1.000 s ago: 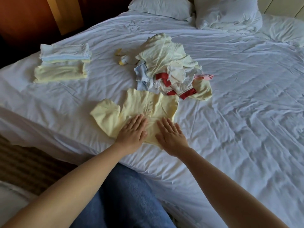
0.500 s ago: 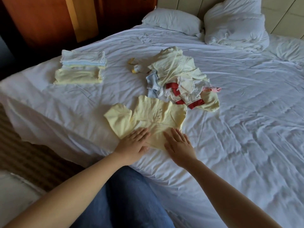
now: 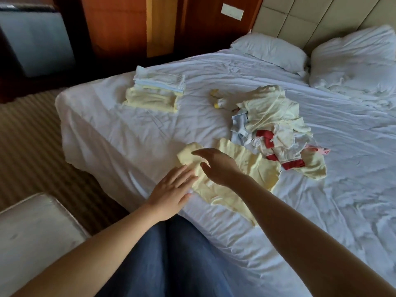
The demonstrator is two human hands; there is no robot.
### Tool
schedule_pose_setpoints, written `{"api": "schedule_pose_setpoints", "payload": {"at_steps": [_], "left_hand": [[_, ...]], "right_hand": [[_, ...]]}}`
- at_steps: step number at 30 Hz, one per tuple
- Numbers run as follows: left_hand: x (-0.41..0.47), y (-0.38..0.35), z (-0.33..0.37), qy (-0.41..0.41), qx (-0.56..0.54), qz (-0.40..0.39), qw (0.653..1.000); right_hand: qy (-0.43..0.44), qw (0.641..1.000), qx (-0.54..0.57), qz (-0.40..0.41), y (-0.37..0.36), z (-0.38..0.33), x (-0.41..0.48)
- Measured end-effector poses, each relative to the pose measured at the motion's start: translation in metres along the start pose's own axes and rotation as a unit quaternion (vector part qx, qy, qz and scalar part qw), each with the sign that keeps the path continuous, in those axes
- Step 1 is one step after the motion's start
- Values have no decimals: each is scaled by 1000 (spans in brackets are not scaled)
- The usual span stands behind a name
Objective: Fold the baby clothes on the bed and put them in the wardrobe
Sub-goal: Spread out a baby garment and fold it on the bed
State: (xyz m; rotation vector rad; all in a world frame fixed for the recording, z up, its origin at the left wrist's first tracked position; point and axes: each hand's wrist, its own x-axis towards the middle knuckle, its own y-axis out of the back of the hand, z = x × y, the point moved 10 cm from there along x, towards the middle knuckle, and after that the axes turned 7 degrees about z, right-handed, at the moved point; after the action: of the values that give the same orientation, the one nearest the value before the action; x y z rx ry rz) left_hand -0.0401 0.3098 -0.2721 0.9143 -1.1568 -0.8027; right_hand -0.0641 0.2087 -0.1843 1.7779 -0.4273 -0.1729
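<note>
A pale yellow baby garment [image 3: 255, 166] lies spread flat near the bed's front edge. My left hand [image 3: 171, 191] rests flat, fingers apart, at the garment's left edge. My right hand [image 3: 216, 166] hovers open just above the garment, fingers curved toward its left sleeve [image 3: 186, 154]. A loose heap of unfolded baby clothes [image 3: 276, 127], cream, light blue and white with red trim, lies behind the garment. A folded stack of white and yellow clothes [image 3: 154, 91] sits at the bed's far left corner.
The bed [image 3: 342, 200] has a rumpled white sheet, with pillows [image 3: 270, 50] at the headboard. A small yellow and white item [image 3: 218, 99] lies by the heap. Wooden wardrobe panels [image 3: 128, 24] stand behind the bed. A pale padded seat [image 3: 32, 228] is at my left, over striped carpet.
My right hand has lifted off the garment and moved left toward the sleeve. My left hand slid to the garment's left edge. The view tilted up and left.
</note>
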Motion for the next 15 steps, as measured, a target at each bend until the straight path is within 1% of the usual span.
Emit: {"api": "schedule_pose_setpoints", "payload": {"at_steps": [3,6,8,10,12,15], "left_hand": [[-7,-13,-7,-4,-18,-24,1000],[-6,-15,-9,-15,-47,-23,999],[-5,-11,-9,-24,-60,0,998],[-6,-7,-11,-30,-76,24,996],[-7,-6,-12,-33,-92,50,994],[-7,-5,-16,-32,-115,87,989]], "right_hand": [[29,998,-42,-45,-18,-23,34],[43,991,-80,-93,-38,-28,54],[43,990,-89,-105,-49,-24,65],[42,990,-97,-97,-54,-20,75],[26,991,-100,-90,-59,-13,82],[6,991,-86,-104,-68,-3,90]]}}
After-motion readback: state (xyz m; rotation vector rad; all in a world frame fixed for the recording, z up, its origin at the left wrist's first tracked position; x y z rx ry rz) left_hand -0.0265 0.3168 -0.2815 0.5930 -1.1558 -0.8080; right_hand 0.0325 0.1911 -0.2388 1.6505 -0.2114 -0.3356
